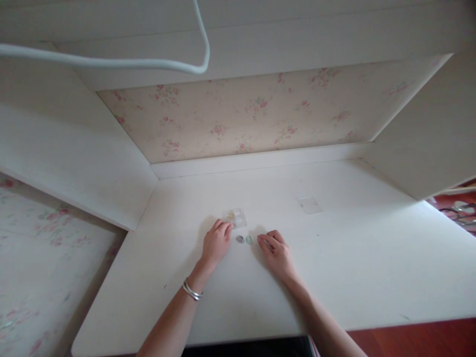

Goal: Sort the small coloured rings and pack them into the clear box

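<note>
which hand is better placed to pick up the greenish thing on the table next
Probably the right hand: it is just beside the greenish thing. The left hand is at the clear box, with the gray item closer to it.

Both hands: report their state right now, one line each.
Left hand: fingers curled at the clear box; whether it holds it cannot be told.
Right hand: fingers bent beside the green loop; whether open or closed cannot be told.
</note>
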A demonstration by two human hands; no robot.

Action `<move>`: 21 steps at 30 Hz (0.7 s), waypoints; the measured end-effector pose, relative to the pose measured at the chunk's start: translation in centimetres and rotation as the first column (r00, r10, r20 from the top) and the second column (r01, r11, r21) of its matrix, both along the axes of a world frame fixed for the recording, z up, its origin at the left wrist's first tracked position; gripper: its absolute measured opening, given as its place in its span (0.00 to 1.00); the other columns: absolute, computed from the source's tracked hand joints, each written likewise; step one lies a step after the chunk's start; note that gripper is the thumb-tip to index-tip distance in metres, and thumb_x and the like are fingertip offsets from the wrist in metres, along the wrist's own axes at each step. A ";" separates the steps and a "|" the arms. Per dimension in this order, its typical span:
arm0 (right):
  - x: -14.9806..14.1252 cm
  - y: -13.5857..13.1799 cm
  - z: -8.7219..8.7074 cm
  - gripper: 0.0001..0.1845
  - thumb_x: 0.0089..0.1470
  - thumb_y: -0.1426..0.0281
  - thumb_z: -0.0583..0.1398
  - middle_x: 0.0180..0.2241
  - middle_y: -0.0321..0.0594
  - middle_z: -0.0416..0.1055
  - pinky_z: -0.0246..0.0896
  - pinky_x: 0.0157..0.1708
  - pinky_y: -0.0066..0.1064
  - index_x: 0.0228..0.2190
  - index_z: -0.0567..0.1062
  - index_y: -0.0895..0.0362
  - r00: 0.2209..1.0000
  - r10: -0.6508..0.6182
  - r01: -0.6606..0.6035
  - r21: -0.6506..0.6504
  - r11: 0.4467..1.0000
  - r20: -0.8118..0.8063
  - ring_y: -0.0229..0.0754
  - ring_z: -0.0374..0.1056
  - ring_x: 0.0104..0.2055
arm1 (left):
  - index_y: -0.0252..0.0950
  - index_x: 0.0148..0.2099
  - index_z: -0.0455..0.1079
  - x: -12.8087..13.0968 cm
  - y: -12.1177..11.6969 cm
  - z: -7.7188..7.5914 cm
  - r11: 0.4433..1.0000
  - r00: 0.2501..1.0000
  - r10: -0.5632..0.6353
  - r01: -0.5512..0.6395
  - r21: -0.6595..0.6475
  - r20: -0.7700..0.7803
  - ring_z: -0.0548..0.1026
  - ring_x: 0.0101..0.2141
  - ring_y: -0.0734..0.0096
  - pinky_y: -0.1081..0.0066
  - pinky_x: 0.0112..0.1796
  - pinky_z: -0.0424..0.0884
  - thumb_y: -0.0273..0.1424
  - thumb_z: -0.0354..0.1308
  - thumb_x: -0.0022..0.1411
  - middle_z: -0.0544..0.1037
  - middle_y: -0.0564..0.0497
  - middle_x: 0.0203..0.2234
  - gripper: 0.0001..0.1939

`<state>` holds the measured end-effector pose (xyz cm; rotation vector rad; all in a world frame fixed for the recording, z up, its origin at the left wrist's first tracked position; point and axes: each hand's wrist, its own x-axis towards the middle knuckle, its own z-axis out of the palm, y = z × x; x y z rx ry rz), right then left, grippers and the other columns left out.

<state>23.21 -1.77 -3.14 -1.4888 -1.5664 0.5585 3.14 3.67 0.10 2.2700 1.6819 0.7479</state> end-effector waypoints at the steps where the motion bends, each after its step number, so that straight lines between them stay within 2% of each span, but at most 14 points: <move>1: 0.0 0.0 0.0 0.15 0.59 0.62 0.53 0.32 0.41 0.66 0.60 0.26 0.25 0.33 0.78 0.55 1.000 0.000 0.000 -0.005 1.000 0.003 0.36 0.64 0.30 | 0.39 0.41 0.71 -0.2 -0.2 -0.2 1.000 0.999 0.009 -0.009 0.012 0.032 0.73 0.37 0.72 0.73 0.40 0.68 0.32 0.46 0.66 0.74 0.50 0.36 0.12; 4: -0.1 -0.2 0.2 0.15 0.59 0.63 0.53 0.32 0.41 0.66 0.60 0.26 0.25 0.34 0.77 0.54 0.999 0.017 -0.017 0.003 1.000 0.041 0.36 0.64 0.30 | 0.37 0.41 0.71 -1.2 -0.9 -0.5 0.998 0.993 0.038 -0.042 0.038 0.108 0.73 0.38 0.70 0.71 0.41 0.68 0.32 0.47 0.66 0.74 0.49 0.35 0.11; 7: -0.6 -0.6 0.6 0.14 0.60 0.65 0.52 0.33 0.40 0.66 0.61 0.30 0.26 0.35 0.77 0.53 0.984 0.080 -0.086 0.034 0.996 0.157 0.36 0.64 0.30 | 0.38 0.40 0.71 -2.4 -1.9 -0.9 0.998 0.987 0.043 -0.050 0.038 0.152 0.73 0.37 0.70 0.71 0.39 0.69 0.32 0.48 0.65 0.74 0.49 0.34 0.11; 11: -1.7 -0.7 1.6 0.13 0.60 0.68 0.51 0.34 0.41 0.67 0.61 0.35 0.29 0.40 0.75 0.51 0.909 0.185 -0.212 0.032 0.977 0.374 0.38 0.64 0.33 | 0.38 0.40 0.71 -3.2 -3.4 -1.3 0.998 0.978 0.058 -0.061 0.008 0.202 0.74 0.34 0.70 0.72 0.36 0.69 0.32 0.48 0.65 0.74 0.50 0.33 0.10; 14: -2.4 -0.2 2.4 0.14 0.59 0.70 0.52 0.36 0.41 0.67 0.59 0.36 0.30 0.44 0.73 0.51 0.839 0.211 -0.253 0.017 0.967 0.502 0.39 0.64 0.34 | 0.38 0.39 0.71 -3.1 -4.5 -1.3 0.998 0.970 0.059 -0.050 -0.041 0.234 0.74 0.33 0.71 0.73 0.34 0.69 0.33 0.48 0.65 0.74 0.50 0.32 0.11; 18: -3.1 0.8 3.3 0.13 0.60 0.68 0.52 0.36 0.41 0.68 0.56 0.35 0.29 0.41 0.75 0.51 0.768 0.215 -0.271 0.002 0.963 0.604 0.39 0.62 0.33 | 0.38 0.38 0.71 -2.9 -5.1 -1.0 0.995 0.968 0.046 -0.023 -0.095 0.247 0.73 0.33 0.71 0.73 0.34 0.68 0.33 0.48 0.65 0.74 0.50 0.31 0.11; 21: -3.3 1.4 3.3 0.13 0.61 0.67 0.51 0.35 0.41 0.68 0.55 0.35 0.29 0.37 0.76 0.51 0.747 0.231 -0.280 -0.020 0.960 0.623 0.39 0.61 0.32 | 0.38 0.37 0.71 -3.0 -5.2 -0.9 0.993 0.963 0.049 -0.020 -0.112 0.263 0.73 0.34 0.71 0.73 0.34 0.68 0.33 0.47 0.65 0.74 0.50 0.31 0.12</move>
